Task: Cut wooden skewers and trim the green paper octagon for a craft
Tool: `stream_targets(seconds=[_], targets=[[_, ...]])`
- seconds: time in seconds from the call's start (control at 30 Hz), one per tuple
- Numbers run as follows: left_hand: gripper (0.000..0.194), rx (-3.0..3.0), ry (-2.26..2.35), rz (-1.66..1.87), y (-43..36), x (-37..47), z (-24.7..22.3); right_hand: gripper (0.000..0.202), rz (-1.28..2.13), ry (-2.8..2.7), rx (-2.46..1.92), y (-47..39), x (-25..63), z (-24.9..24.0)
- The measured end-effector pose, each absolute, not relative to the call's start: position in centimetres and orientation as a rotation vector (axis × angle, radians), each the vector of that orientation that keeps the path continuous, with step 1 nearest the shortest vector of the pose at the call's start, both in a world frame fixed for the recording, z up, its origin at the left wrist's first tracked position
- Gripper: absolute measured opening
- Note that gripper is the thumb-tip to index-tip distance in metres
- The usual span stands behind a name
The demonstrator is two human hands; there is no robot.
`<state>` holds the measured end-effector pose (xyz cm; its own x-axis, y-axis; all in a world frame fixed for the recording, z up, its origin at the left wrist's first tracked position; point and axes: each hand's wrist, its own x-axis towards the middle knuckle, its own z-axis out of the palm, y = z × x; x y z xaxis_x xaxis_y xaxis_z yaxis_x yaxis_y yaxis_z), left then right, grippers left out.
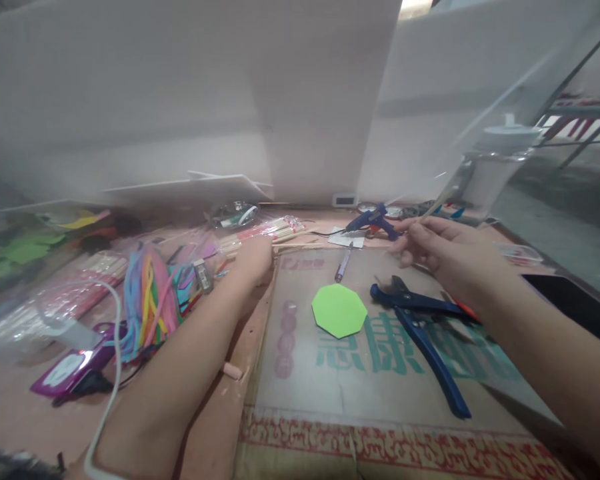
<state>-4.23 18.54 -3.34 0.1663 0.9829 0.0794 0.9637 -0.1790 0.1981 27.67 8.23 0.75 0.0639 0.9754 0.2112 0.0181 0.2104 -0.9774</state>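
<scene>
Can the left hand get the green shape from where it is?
Probably yes: the left hand is near the board, and the green shape lies uncovered there, with nothing standing between them. I can't tell if that hand is holding something, though.

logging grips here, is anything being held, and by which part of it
The right hand holds a thin, blurred stick, apparently near its lower end. Whether the left hand holds anything cannot be told.

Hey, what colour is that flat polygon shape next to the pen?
The polygon is bright lime green, seen in the head view.
</scene>
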Motion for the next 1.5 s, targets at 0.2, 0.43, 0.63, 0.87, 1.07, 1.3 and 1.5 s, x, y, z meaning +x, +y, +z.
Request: stream_targets(seconds=[0.2,0.43,0.63,0.87,1.07,1.3,1.5], targets=[[0.035,2.118,1.432,0.605,14.7,-2.1,0.5,0.03,0.782,-1.268,-1.017,8.4,27.0,0.5],[0.05,1.464,0.554,0.642,9.1,3.2,-0.5,0.035,1.07,-1.184,-0.771,6.3,23.6,0.5],[0.053,1.401,0.481,0.646,7.4,4.7,-1.3,0.036,1.141,-1.162,-0.724,4.3,21.9,1.0],[0.055,1.362,0.466,0.67,5.8,5.9,-2.4,0.034,1.17,-1.131,-0.812,2.8,20.8,1.5],[0.058,1.376,0.494,0.654,5.6,6.0,-2.8,0.042,1.293,-1.151,-0.854,2.6,20.8,1.5],[0.056,1.296,0.432,0.625,5.6,5.9,-3.1,0.045,1.257,-1.101,-0.866,2.5,20.8,1.7],[0.052,1.173,0.348,0.667,6.3,5.7,-2.3,0.042,1.082,-1.071,-0.78,2.9,22.4,2.8]])
